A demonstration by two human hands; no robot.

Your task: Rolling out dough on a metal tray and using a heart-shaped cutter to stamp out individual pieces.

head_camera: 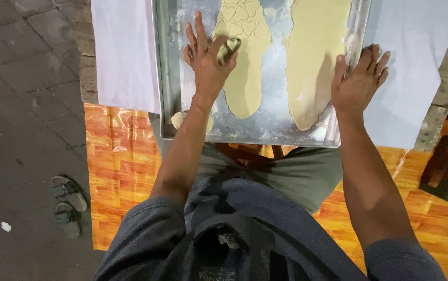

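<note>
A metal tray (167, 78) dusted with flour carries two long sheets of pale dough. On the left sheet (244, 88), heart shapes are stamped near its far end. My left hand (205, 57) presses a small metal cutter (229, 49) down on that sheet, just below the stamped hearts. My right hand (358, 80) lies flat with spread fingers on the tray's right rim, beside the plain right sheet (312, 57).
White cloth (125, 52) covers the table on both sides of the tray. A dough scrap (178, 119) sits at the tray's near left corner. An orange patterned mat (114, 166) covers the floor under me, with a pair of sandals (67, 205) on grey paving to the left.
</note>
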